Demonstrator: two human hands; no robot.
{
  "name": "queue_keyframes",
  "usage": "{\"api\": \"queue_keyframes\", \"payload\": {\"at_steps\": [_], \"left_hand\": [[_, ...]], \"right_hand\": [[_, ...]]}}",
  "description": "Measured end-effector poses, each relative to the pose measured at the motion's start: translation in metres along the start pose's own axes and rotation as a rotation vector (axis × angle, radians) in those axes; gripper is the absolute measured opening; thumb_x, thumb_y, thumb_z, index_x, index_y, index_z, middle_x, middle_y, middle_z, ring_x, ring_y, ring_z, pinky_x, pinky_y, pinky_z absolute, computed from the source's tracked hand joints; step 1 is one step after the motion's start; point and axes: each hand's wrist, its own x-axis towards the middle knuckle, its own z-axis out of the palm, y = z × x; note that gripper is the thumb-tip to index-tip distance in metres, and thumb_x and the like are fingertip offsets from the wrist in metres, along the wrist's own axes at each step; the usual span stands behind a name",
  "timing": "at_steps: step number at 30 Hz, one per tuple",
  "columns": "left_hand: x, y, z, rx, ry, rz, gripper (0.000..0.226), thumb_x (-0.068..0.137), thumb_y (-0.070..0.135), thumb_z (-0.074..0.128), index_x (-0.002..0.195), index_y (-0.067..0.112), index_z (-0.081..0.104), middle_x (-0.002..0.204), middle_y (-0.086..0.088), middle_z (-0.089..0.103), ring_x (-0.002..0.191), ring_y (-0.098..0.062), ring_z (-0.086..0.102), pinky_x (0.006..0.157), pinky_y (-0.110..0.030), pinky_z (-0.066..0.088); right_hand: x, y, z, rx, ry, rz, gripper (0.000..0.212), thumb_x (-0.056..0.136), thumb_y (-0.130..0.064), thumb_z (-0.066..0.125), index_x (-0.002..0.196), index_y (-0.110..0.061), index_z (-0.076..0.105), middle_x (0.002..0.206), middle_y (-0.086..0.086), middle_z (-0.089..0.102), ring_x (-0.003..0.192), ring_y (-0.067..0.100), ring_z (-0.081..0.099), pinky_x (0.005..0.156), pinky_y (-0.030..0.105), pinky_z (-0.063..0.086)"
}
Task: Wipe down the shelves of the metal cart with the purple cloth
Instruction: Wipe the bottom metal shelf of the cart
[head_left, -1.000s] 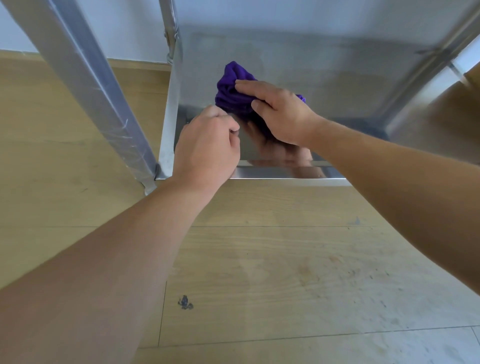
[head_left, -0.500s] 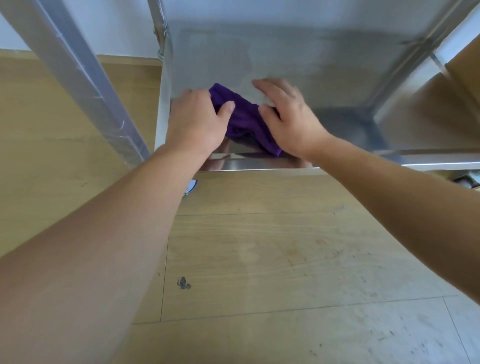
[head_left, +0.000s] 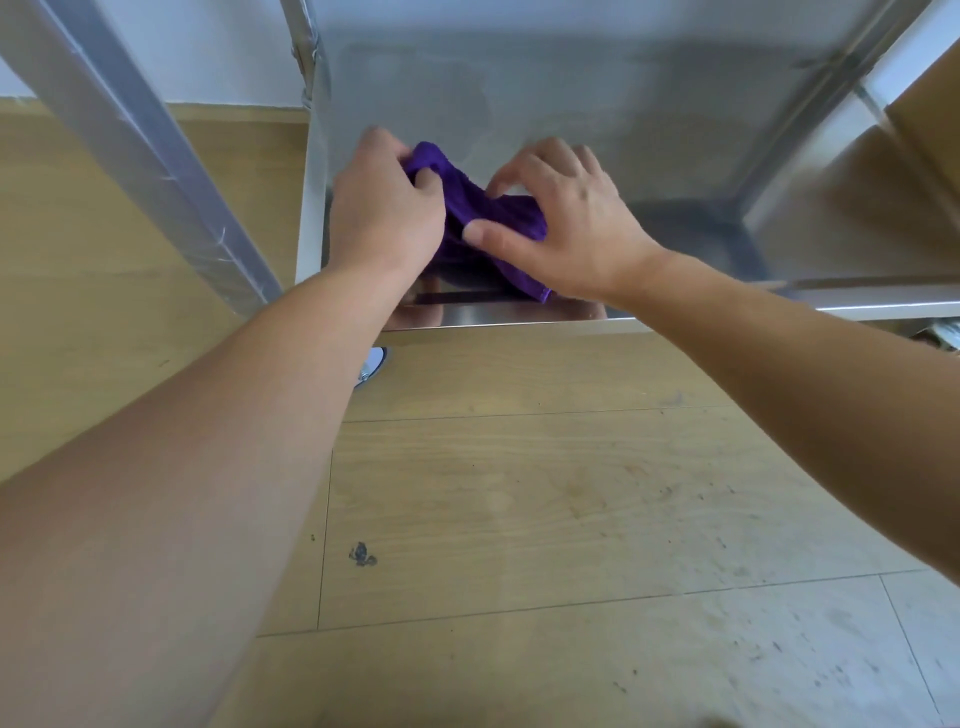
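Upper centre: the left hand grips the purple cloth by one end and the right hand pinches its middle over the shelf. Bunched like this, the cloth may miss corners.

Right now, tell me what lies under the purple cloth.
Under the purple cloth is the cart's metal shelf, mirroring it near the front edge. Left hand and right hand grip it; the patch beneath is hidden.

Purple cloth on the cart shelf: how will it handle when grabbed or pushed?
Probably floppy: the purple cloth bunches and sags between the left hand and right hand gripping it. Pushed flat, it should slide easily on the shiny metal shelf.
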Motion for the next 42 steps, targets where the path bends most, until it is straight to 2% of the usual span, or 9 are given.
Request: {"api": "queue_keyframes", "payload": {"at_steps": [4, 7, 13, 15, 18, 25, 33, 38, 42], "left_hand": [[0.004, 0.013, 0.001, -0.288, -0.01, -0.076, 0.017, 0.087, 0.035, 0.051, 0.092, 0.019, 0.055, 0.084, -0.004, 0.069, 0.07, -0.019, 0.071, 0.07, -0.038, 0.059], [0.002, 0.016, 0.004, -0.38, -0.04, -0.081, 0.021, 0.096, 0.027, 0.048, 0.11, 0.012, 0.055, 0.088, 0.003, 0.07, 0.072, -0.01, 0.071, 0.072, -0.03, 0.058], [-0.007, -0.008, 0.011, 0.047, -0.111, 0.131, 0.025, 0.095, 0.016, 0.05, 0.114, 0.016, 0.066, 0.108, 0.002, 0.067, 0.101, -0.012, 0.062, 0.084, -0.02, 0.047], [-0.011, -0.01, 0.013, 0.115, -0.088, 0.188, 0.025, 0.095, 0.013, 0.051, 0.113, 0.014, 0.068, 0.112, -0.001, 0.068, 0.104, -0.015, 0.062, 0.091, -0.024, 0.047], [-0.007, -0.011, 0.014, 0.213, -0.098, 0.24, 0.026, 0.094, 0.013, 0.054, 0.115, 0.014, 0.069, 0.117, -0.006, 0.066, 0.107, -0.021, 0.061, 0.094, -0.031, 0.048], [0.001, -0.013, 0.017, 0.464, -0.157, 0.397, 0.032, 0.098, 0.02, 0.049, 0.126, 0.014, 0.061, 0.125, -0.015, 0.052, 0.119, -0.032, 0.045, 0.097, -0.041, 0.042], [0.019, -0.011, 0.022, 0.533, -0.147, 0.323, 0.042, 0.097, 0.022, 0.051, 0.139, 0.02, 0.047, 0.126, -0.019, 0.056, 0.12, -0.038, 0.046, 0.099, -0.044, 0.039], [0.019, -0.007, 0.024, 0.218, -0.132, 0.241, 0.045, 0.088, 0.01, 0.06, 0.129, 0.028, 0.056, 0.126, -0.009, 0.056, 0.114, -0.027, 0.054, 0.099, -0.033, 0.043], [0.021, 0.003, 0.011, 0.048, -0.112, 0.224, 0.032, 0.087, 0.006, 0.056, 0.111, 0.023, 0.07, 0.105, 0.004, 0.065, 0.097, -0.012, 0.057, 0.089, -0.02, 0.043]], "right_hand": [[-0.001, -0.002, 0.0, 0.008, 0.028, -0.007, 0.051, 0.083, -0.061, 0.051, 0.114, -0.023, 0.063, 0.112, 0.0, 0.065, 0.102, 0.027, 0.059, 0.088, 0.038, 0.047], [0.014, 0.008, -0.006, 0.133, 0.175, 0.142, 0.026, 0.093, -0.031, 0.052, 0.111, -0.019, 0.067, 0.103, 0.004, 0.07, 0.096, 0.027, 0.062, 0.077, 0.027, 0.044], [0.035, 0.028, -0.014, -0.01, 0.305, 0.224, 0.026, 0.094, -0.018, 0.054, 0.12, -0.015, 0.056, 0.115, 0.005, 0.062, 0.103, 0.024, 0.06, 0.089, 0.034, 0.049], [0.029, 0.023, -0.012, -0.04, 0.342, 0.104, 0.02, 0.091, -0.025, 0.054, 0.107, -0.016, 0.063, 0.102, 0.002, 0.065, 0.091, 0.021, 0.061, 0.081, 0.035, 0.05], [0.014, 0.013, -0.001, 0.039, 0.125, 0.042, 0.025, 0.088, -0.043, 0.06, 0.095, -0.022, 0.07, 0.085, -0.005, 0.067, 0.076, 0.015, 0.06, 0.074, 0.035, 0.054], [0.009, 0.015, -0.002, -0.226, -0.053, 0.153, 0.042, 0.094, -0.052, 0.052, 0.134, -0.039, 0.055, 0.148, 0.007, 0.038, 0.133, 0.037, 0.034, 0.108, 0.044, 0.031], [0.004, 0.01, 0.001, -0.396, -0.094, 0.327, 0.057, 0.097, -0.057, 0.041, 0.147, -0.032, 0.032, 0.125, 0.019, 0.056, 0.116, 0.043, 0.051, 0.094, 0.045, 0.042], [0.012, 0.01, 0.011, 0.047, 0.01, 0.256, 0.052, 0.089, -0.03, 0.059, 0.139, -0.029, 0.047, 0.126, 0.003, 0.062, 0.12, 0.029, 0.05, 0.104, 0.038, 0.038], [0.014, 0.012, 0.0, 0.409, 0.175, 0.311, 0.046, 0.085, 0.001, 0.051, 0.125, -0.018, 0.065, 0.114, -0.006, 0.067, 0.104, 0.005, 0.054, 0.091, 0.005, 0.036]]}}
